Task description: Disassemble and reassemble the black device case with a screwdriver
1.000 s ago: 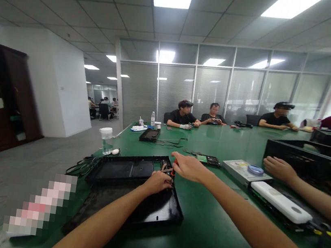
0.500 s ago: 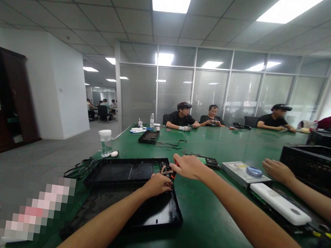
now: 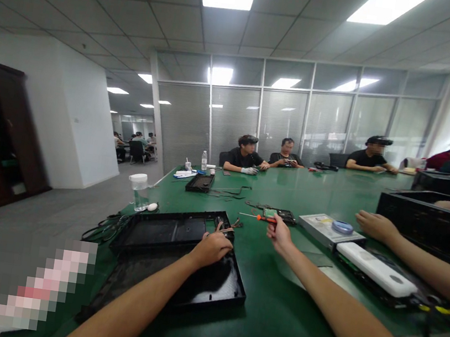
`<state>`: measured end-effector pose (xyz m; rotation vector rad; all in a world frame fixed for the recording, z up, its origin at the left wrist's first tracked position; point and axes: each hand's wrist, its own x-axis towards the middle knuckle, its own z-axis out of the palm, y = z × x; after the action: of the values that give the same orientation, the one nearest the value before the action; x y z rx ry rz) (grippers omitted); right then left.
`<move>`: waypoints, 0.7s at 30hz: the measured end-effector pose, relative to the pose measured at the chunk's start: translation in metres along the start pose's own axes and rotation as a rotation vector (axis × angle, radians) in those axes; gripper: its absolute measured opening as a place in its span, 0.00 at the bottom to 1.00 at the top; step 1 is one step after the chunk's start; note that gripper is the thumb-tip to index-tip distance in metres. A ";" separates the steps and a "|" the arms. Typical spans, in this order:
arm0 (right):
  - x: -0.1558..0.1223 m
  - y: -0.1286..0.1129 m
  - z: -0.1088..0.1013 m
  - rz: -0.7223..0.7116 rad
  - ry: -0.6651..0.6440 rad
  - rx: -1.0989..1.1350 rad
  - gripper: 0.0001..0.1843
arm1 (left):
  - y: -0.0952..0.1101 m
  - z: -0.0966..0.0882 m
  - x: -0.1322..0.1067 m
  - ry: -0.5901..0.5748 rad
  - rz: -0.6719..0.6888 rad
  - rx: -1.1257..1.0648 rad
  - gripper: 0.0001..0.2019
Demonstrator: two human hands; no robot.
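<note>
My right hand (image 3: 280, 235) is closed round a screwdriver (image 3: 266, 219) with a red-and-black handle. Its thin shaft points left, clear of everything, above the table. My left hand (image 3: 212, 250) is closed at the right end of an opened black plastic case (image 3: 228, 292), whose two shallow halves lie side by side. Just beyond those fingers a bundle of brownish wires (image 3: 222, 228) sticks up. What the left fingers grip is hidden under the hand.
A jar with a white lid (image 3: 138, 192) and black cables (image 3: 103, 229) are at the left. To the right are a metal drive (image 3: 316, 231) with a blue roll (image 3: 342, 227), a white long device (image 3: 376, 270), and a neighbour's hand (image 3: 378, 229) near a large black case (image 3: 430, 225). People sit across the green table.
My right hand has drawn the screwdriver up and right, away from the wires, and tipped it from upright to nearly level. My left hand stays at the case.
</note>
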<state>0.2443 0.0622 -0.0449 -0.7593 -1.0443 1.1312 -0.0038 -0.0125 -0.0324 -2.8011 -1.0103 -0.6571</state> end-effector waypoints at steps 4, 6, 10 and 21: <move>0.003 0.001 0.001 0.074 -0.011 0.115 0.17 | 0.000 0.001 0.000 -0.062 0.043 -0.026 0.07; 0.002 0.001 0.002 0.090 -0.017 0.135 0.16 | 0.001 0.003 -0.001 -0.148 0.090 -0.014 0.06; 0.000 0.000 0.006 0.117 -0.071 0.195 0.11 | 0.006 0.003 -0.005 -0.159 0.118 0.043 0.07; -0.076 -0.046 0.052 -0.489 -0.608 -0.753 0.10 | -0.001 -0.058 -0.002 -0.151 -0.071 0.370 0.15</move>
<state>0.2053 -0.0245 -0.0061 -0.6755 -2.1029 0.5179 -0.0276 -0.0261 0.0189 -2.5259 -1.1285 -0.2343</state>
